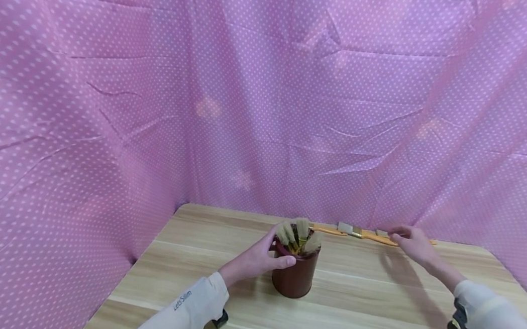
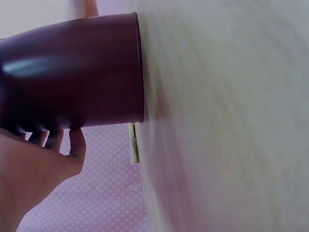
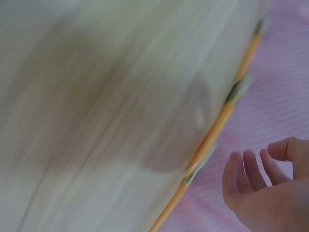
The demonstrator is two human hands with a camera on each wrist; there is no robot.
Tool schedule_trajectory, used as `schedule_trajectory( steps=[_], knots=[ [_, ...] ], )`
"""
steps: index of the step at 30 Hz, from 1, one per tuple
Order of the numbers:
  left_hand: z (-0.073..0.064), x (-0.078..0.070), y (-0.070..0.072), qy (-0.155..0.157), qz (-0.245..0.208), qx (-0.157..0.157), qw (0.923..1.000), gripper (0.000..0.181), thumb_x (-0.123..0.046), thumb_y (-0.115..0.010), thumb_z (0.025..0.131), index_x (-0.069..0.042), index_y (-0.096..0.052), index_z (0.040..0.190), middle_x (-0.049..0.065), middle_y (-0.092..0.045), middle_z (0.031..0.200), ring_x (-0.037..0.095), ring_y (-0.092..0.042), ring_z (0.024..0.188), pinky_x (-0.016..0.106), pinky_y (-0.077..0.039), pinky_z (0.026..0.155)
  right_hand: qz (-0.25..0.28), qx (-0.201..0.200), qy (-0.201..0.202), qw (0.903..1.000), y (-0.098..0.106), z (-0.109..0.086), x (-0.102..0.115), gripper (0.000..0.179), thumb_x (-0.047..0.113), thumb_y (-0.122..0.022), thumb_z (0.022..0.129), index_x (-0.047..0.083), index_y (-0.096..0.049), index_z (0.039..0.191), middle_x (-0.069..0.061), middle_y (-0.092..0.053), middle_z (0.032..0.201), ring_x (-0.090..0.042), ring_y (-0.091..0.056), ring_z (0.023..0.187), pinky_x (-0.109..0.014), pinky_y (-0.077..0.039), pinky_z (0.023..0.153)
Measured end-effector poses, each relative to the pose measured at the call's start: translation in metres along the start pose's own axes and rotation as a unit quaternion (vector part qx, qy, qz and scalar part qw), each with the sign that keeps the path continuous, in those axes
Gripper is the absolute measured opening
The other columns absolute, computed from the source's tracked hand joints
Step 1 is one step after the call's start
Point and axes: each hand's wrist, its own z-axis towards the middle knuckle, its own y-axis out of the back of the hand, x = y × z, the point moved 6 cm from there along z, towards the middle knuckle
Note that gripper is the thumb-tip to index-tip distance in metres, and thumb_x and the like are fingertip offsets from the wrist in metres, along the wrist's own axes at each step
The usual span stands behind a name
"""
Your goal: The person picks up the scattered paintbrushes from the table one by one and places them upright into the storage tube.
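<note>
A dark brown cylindrical pot (image 1: 293,279) stands upright on the table, also large in the left wrist view. Several paintbrushes (image 1: 303,230) are in it, pale bristles up. My left hand (image 1: 258,257) grips the pot near its rim, thumb on the near side. Along the table's far edge lie more flat paintbrushes with orange handles; the middle paintbrush (image 1: 362,234) has its bristles to the left. Above the rightmost one is my right hand (image 1: 414,245), fingers loosely bent. The right wrist view shows that hand (image 3: 270,183) apart from the brushes, holding nothing.
The light wood-grain table (image 1: 185,265) has rounded far corners. Pink polka-dot cloth (image 1: 294,111) hangs close behind the far edge and along the left side. One brush (image 1: 329,230) lies behind the pot, partly hidden by it.
</note>
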Motion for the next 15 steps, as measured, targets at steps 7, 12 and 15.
schedule_trajectory(
  steps=[7, 12, 15],
  knots=[
    [0.0, -0.001, 0.002, -0.012, 0.007, 0.002, 0.9999, 0.092, -0.048, -0.074, 0.092, -0.03, -0.019, 0.162, -0.008, -0.04, 0.151, 0.016, -0.045, 0.132, 0.038, -0.042, 0.107, -0.152, -0.034, 0.054, 0.9864, 0.011, 0.005, -0.041, 0.035, -0.002, -0.067, 0.091, -0.018, -0.058, 0.121, -0.04, -0.059, 0.117, -0.061, -0.055, 0.107, -0.069, -0.047, 0.086],
    [-0.001, 0.0, 0.001, -0.007, 0.005, 0.0, 1.0, 0.089, -0.047, -0.074, 0.092, -0.032, -0.02, 0.161, -0.005, -0.039, 0.153, 0.019, -0.042, 0.136, 0.039, -0.039, 0.109, -0.208, -0.028, 0.088, 0.9738, 0.008, 0.005, -0.058, 0.037, -0.002, -0.069, 0.09, -0.008, -0.058, 0.125, -0.038, -0.055, 0.121, -0.059, -0.056, 0.102, -0.073, -0.045, 0.079],
    [0.0, 0.0, 0.002, -0.005, 0.012, -0.003, 0.9999, 0.087, -0.048, -0.074, 0.092, -0.037, -0.02, 0.16, -0.006, -0.04, 0.153, 0.019, -0.043, 0.135, 0.039, -0.039, 0.109, -0.221, -0.021, 0.09, 0.9709, 0.006, 0.006, -0.061, 0.036, 0.001, -0.067, 0.092, -0.001, -0.06, 0.127, -0.034, -0.055, 0.124, -0.056, -0.057, 0.103, -0.075, -0.043, 0.076]
  ],
)
